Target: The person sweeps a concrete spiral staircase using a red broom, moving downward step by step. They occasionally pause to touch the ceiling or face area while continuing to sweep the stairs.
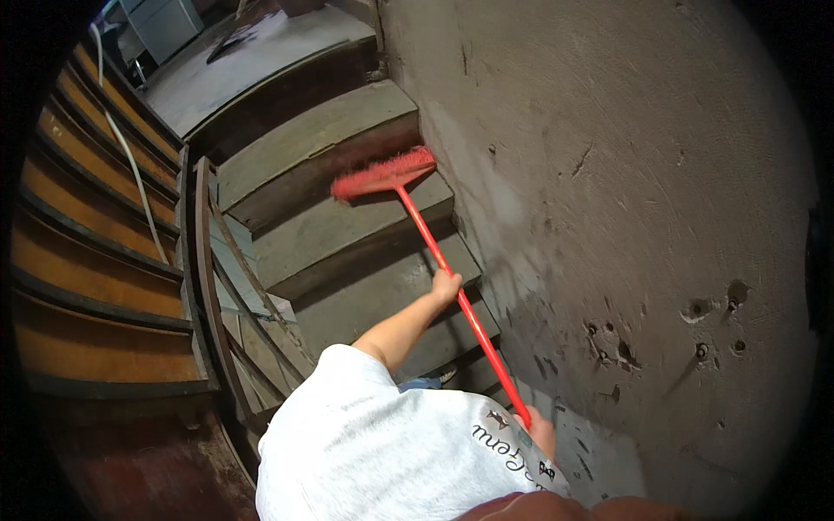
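A red broom [469, 313] slants up across a staircase, its red bristle head [382, 176] against a step close to the wall. The bristles look slightly smeared by motion. Partway along the handle, my left hand [446, 285] is closed round it. My right hand [540, 430] grips the handle near its lower end, partly hidden by my white sleeve. Beneath the broom head lies a worn grey-green stair tread [347, 230].
A rough grey wall [608, 174] with holes and bolts runs along the right. On the left stand a metal railing [207, 260] and an orange-brown slatted panel [104, 269] with a pale cable [130, 156]. Upper steps [321, 130] lead to a landing [287, 52].
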`<state>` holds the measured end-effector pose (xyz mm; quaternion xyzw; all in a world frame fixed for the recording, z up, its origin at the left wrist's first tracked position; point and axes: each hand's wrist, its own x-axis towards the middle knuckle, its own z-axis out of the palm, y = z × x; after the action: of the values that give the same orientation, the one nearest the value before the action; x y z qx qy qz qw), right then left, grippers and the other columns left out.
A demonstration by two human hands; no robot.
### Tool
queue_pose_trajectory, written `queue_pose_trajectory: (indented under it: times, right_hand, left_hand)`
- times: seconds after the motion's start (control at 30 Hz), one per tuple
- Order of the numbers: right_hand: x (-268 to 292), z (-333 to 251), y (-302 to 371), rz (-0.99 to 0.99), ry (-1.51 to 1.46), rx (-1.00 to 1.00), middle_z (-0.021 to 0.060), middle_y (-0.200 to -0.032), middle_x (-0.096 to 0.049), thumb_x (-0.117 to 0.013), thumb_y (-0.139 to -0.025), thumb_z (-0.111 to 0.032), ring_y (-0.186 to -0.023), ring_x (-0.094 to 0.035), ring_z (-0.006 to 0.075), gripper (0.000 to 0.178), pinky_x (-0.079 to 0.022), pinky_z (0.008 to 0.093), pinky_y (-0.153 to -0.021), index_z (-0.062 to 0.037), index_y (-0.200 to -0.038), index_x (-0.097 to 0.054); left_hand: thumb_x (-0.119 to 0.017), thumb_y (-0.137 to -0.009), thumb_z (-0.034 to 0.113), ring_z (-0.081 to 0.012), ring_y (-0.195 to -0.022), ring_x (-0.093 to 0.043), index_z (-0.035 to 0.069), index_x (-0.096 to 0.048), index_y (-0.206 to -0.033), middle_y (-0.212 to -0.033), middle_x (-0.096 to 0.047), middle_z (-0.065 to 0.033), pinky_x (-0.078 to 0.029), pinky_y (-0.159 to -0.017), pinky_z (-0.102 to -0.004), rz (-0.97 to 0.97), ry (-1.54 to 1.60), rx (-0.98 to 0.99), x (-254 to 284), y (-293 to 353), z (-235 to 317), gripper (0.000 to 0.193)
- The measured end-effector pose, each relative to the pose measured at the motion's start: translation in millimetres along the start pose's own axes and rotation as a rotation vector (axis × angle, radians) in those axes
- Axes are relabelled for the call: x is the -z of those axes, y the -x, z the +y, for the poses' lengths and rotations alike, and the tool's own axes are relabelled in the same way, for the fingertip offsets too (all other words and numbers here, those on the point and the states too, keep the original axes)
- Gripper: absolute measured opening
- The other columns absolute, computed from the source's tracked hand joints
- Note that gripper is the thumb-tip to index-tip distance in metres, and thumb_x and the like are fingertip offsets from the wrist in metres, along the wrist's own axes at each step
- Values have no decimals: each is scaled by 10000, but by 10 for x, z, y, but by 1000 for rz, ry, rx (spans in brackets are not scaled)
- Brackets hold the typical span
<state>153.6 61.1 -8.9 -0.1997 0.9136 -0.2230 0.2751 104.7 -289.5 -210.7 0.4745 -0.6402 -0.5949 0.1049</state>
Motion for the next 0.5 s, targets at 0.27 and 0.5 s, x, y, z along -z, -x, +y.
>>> queue_pose_trajectory:
  times: [0.27,0.5]
  right_hand:
    - [-148,1144,572,-105,-17,-220,184,-695,-549,-575,-702,-296,-673,-528,362,282,-412,366,-572,-73,-873,-547]
    - [50,-76,168,-27,-62,-121,165,-709,-565,-581,-684,-282,-684,-547,336,277,-418,360,-593,-86,-878,-554]
  left_hand:
    - [-587,-688,243,-214,-730,-544,-5,-426,-864,-774,-531,-140,-447,-642,-345,-162,0,-43,-456,1507,-522,344]
    - [-466,-781,264,-163,-453,-500,66,-453,-654,-547,-524,-65,-421,-431,-293,-191,323,149,159,436,66,236]
